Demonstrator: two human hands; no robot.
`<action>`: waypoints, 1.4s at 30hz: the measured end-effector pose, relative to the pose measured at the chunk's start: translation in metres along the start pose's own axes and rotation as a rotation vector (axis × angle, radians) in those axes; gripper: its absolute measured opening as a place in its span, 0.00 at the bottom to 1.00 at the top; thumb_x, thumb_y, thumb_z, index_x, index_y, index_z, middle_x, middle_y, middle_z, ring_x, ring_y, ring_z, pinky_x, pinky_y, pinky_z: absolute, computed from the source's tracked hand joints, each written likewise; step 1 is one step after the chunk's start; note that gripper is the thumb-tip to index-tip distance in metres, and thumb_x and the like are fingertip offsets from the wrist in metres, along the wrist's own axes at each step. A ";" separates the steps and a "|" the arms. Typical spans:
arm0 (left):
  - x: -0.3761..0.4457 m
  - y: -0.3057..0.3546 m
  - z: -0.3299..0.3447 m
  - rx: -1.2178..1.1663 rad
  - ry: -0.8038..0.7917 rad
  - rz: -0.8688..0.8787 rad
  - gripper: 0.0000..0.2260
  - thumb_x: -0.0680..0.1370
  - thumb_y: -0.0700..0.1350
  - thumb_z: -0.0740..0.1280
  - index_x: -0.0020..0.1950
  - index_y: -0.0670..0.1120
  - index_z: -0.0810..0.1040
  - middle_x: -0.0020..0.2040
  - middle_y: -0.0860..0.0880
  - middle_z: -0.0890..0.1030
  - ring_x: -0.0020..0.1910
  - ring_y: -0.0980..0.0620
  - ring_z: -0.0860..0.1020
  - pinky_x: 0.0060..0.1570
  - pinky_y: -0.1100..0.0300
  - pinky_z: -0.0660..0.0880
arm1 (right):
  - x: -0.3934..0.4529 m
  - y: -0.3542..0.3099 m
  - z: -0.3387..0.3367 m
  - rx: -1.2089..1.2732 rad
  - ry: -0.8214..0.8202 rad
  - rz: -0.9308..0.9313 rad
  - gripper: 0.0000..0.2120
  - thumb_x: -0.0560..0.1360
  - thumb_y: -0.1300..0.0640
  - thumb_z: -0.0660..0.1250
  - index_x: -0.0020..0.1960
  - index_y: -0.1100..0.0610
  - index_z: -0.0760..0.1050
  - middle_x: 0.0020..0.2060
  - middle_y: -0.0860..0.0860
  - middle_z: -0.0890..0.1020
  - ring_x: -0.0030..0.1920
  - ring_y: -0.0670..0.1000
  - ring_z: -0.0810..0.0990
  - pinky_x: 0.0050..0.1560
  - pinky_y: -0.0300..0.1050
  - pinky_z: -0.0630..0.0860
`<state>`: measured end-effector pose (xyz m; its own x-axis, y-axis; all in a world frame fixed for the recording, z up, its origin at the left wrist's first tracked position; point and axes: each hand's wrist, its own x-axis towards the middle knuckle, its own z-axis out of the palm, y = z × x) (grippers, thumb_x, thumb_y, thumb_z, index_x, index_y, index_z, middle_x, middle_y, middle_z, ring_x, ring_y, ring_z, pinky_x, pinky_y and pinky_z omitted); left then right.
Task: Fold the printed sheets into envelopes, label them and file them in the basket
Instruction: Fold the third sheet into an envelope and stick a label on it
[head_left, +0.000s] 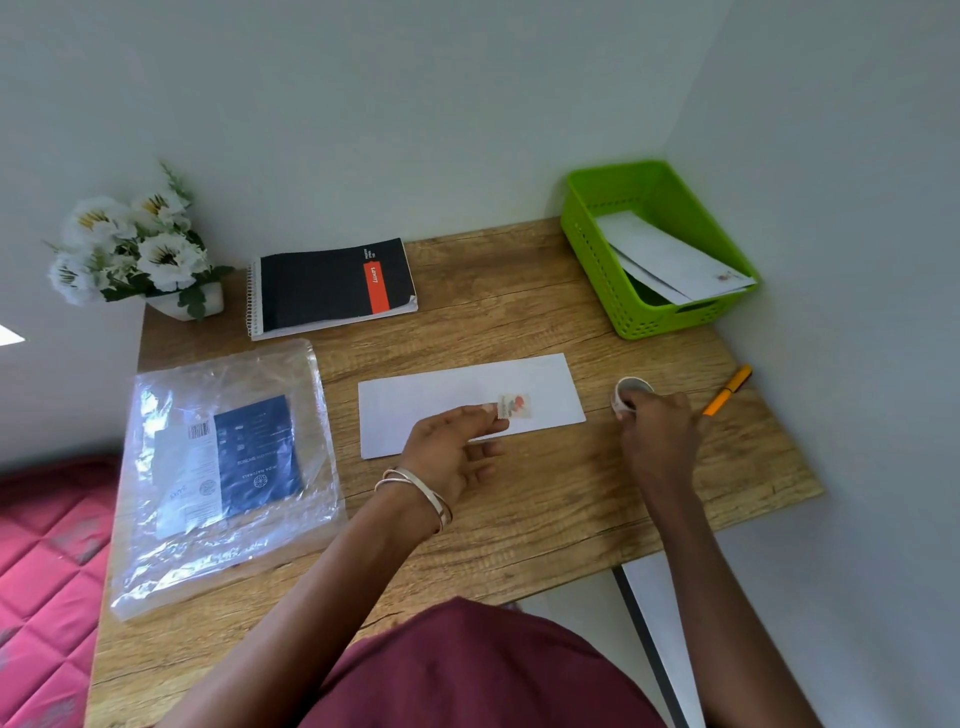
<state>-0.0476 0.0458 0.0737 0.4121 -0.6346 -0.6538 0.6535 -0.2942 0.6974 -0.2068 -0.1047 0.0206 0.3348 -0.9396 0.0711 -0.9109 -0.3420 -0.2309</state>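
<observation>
Nearest the camera, the person's two forearms reach out over the wooden desk (519, 530). The left hand (449, 449), bangles at the wrist, pinches a small printed sticker (513, 406) by its left edge between thumb and forefinger, the remaining fingers loosely curled beneath; the sticker sits over the right half of the white envelope (470, 402), and whether it is already touching the paper cannot be told. The right hand (657, 439) grips the sticker roll (629, 395), which stands on the desk just right of the envelope. The step in hand appears to be labelling. To do it well, the sticker should be squared to the envelope's long edge, lowered from the free end first, then smoothed toward the pinched edge so no crease or bubble forms; the right hand, once rid of the roll, could steady the envelope against sliding. At the left lies a clear plastic bag (223, 467) with a dark blue insert. An orange pen (727, 390) lies near the right edge. Farther back sit a black spiral notebook (332, 286) and a pot of white flowers (135, 249). In the far right corner the green basket (592, 244) already contains filed envelopes (670, 260).
</observation>
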 end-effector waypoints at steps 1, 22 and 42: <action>0.000 -0.001 0.001 -0.009 -0.015 -0.019 0.05 0.76 0.43 0.67 0.48 0.43 0.80 0.43 0.48 0.83 0.37 0.51 0.78 0.38 0.57 0.74 | 0.000 0.002 0.002 -0.013 0.017 -0.012 0.08 0.74 0.62 0.67 0.53 0.57 0.79 0.44 0.58 0.82 0.53 0.61 0.74 0.54 0.57 0.64; 0.014 -0.023 0.010 0.113 -0.108 -0.097 0.10 0.77 0.45 0.64 0.57 0.49 0.79 0.47 0.48 0.82 0.37 0.52 0.78 0.37 0.59 0.74 | -0.011 -0.058 -0.020 1.401 -0.370 0.446 0.03 0.72 0.60 0.72 0.44 0.59 0.81 0.34 0.49 0.82 0.36 0.45 0.75 0.34 0.38 0.69; 0.125 -0.016 0.047 1.003 0.268 0.570 0.08 0.75 0.47 0.66 0.52 0.48 0.80 0.51 0.48 0.80 0.46 0.49 0.78 0.43 0.60 0.71 | 0.097 -0.049 0.007 0.459 -0.487 -0.150 0.07 0.75 0.61 0.68 0.46 0.65 0.79 0.40 0.54 0.80 0.42 0.50 0.76 0.37 0.40 0.68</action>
<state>-0.0364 -0.0618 -0.0052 0.6806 -0.7208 -0.1316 -0.4083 -0.5223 0.7487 -0.1286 -0.1791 0.0323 0.6177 -0.7330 -0.2851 -0.6875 -0.3271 -0.6484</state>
